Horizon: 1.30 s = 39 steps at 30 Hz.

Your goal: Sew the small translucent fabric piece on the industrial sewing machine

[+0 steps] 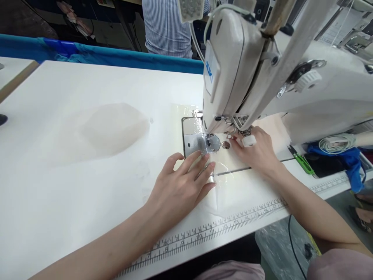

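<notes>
My left hand (pixel 186 182) lies palm down with its fingers stretched out, the fingertips at the front edge of the metal needle plate (pixel 194 140). Under and beside those fingers is a thin, clear, shiny sheet (pixel 223 184). At the right of the presser foot (pixel 208 142), my right hand (pixel 258 149) reaches in below the white sewing machine head (pixel 230 66). Its thumb and forefinger look pinched together near the needle; machine parts partly cover them, and what they hold cannot be made out. Pale peach material (pixel 272 130) lies behind the right hand.
A printed ruler (pixel 201 235) runs along the front edge of the white table (pixel 87 194). Green-handled snips (pixel 303 161), a blue cloth (pixel 349 163) and a coil of pale cord (pixel 336 143) lie at the right. Beyond the blue cloth border, a person in a striped shirt (pixel 167 29) is visible.
</notes>
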Each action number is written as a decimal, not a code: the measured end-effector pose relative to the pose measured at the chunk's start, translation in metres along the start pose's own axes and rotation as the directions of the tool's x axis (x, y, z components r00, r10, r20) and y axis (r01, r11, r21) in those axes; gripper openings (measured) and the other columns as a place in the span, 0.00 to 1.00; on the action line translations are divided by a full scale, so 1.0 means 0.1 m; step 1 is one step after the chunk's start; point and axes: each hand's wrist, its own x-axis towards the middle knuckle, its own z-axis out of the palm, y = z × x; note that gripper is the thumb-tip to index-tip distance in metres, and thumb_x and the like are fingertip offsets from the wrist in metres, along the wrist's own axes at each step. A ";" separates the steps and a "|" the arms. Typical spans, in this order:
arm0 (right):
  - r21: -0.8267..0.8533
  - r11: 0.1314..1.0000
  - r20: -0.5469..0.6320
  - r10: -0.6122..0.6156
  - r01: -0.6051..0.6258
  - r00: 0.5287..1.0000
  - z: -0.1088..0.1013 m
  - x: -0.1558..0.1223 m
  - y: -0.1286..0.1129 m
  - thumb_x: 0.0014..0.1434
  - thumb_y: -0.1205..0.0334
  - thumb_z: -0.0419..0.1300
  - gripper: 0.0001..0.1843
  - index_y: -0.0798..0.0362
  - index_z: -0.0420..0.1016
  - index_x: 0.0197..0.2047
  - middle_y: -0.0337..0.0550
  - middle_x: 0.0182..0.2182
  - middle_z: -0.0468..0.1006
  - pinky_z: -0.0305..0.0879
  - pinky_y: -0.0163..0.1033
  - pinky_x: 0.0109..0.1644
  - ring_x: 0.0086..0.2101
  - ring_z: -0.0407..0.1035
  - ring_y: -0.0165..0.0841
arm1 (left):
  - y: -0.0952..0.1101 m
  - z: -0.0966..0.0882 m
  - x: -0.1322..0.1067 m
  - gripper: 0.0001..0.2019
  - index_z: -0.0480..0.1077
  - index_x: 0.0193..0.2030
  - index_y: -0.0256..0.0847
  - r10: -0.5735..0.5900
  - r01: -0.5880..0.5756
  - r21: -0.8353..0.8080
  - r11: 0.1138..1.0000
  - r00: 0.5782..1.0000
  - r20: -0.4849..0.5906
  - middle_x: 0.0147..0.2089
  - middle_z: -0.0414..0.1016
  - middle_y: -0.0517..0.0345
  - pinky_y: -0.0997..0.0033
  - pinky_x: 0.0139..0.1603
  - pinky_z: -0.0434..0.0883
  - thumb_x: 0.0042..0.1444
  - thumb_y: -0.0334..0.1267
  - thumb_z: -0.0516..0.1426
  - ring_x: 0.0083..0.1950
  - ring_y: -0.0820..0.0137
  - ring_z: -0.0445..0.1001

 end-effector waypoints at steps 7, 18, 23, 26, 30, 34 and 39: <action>-0.118 0.947 0.159 -0.280 0.300 0.947 -0.10 -0.18 -0.15 0.61 0.74 0.47 0.24 0.57 0.70 0.59 0.51 0.40 0.79 0.57 0.40 0.33 0.38 0.69 0.38 | -0.04 0.00 0.03 0.13 0.70 0.53 0.42 -0.011 0.011 0.009 1.000 1.000 0.010 0.56 0.76 0.55 0.56 0.52 0.62 0.67 0.40 0.51 0.59 0.61 0.71; -0.083 0.924 0.149 -0.360 0.374 0.921 -0.19 -0.31 -0.28 0.62 0.74 0.48 0.23 0.61 0.68 0.59 0.49 0.42 0.78 0.54 0.40 0.32 0.39 0.69 0.37 | -0.10 0.04 0.07 0.15 0.70 0.56 0.41 0.006 -0.006 0.016 1.000 1.000 0.001 0.56 0.75 0.55 0.54 0.51 0.61 0.67 0.42 0.51 0.59 0.59 0.70; -0.124 0.923 0.141 -0.347 0.364 0.927 -0.12 -0.32 -0.29 0.60 0.76 0.47 0.23 0.65 0.69 0.57 0.52 0.41 0.78 0.55 0.42 0.33 0.43 0.68 0.41 | -0.08 0.04 0.08 0.15 0.70 0.56 0.42 -0.005 0.005 0.035 0.999 1.000 0.008 0.55 0.76 0.55 0.54 0.51 0.62 0.66 0.41 0.52 0.59 0.59 0.71; -0.131 0.925 0.130 -0.340 0.356 0.931 -0.11 -0.29 -0.27 0.61 0.77 0.47 0.22 0.63 0.71 0.54 0.52 0.40 0.78 0.55 0.41 0.34 0.43 0.68 0.40 | -0.08 0.04 0.09 0.15 0.70 0.56 0.41 -0.015 0.014 0.052 0.999 1.000 0.015 0.55 0.76 0.55 0.54 0.51 0.61 0.66 0.42 0.52 0.60 0.59 0.70; -0.149 0.924 0.130 -0.334 0.351 0.934 -0.09 -0.26 -0.27 0.60 0.79 0.44 0.23 0.63 0.71 0.54 0.53 0.40 0.78 0.55 0.41 0.34 0.42 0.67 0.40 | -0.08 0.04 0.12 0.15 0.70 0.56 0.40 -0.018 0.017 0.054 0.998 1.000 0.014 0.55 0.75 0.55 0.54 0.52 0.61 0.66 0.41 0.52 0.60 0.60 0.70; -0.159 0.920 0.136 -0.340 0.359 0.931 -0.05 -0.25 -0.26 0.59 0.80 0.45 0.25 0.64 0.70 0.56 0.56 0.42 0.77 0.55 0.41 0.34 0.44 0.66 0.41 | -0.09 0.06 0.13 0.15 0.70 0.56 0.40 -0.029 0.027 0.050 0.998 0.999 0.025 0.55 0.76 0.53 0.54 0.52 0.61 0.66 0.41 0.53 0.60 0.59 0.70; -0.166 0.921 0.117 -0.337 0.353 0.934 -0.03 -0.24 -0.25 0.58 0.79 0.45 0.25 0.64 0.69 0.57 0.55 0.40 0.77 0.55 0.41 0.35 0.45 0.65 0.43 | -0.09 0.06 0.14 0.15 0.70 0.55 0.40 -0.031 0.030 0.049 0.998 0.999 0.026 0.55 0.76 0.52 0.55 0.52 0.61 0.66 0.41 0.52 0.60 0.59 0.70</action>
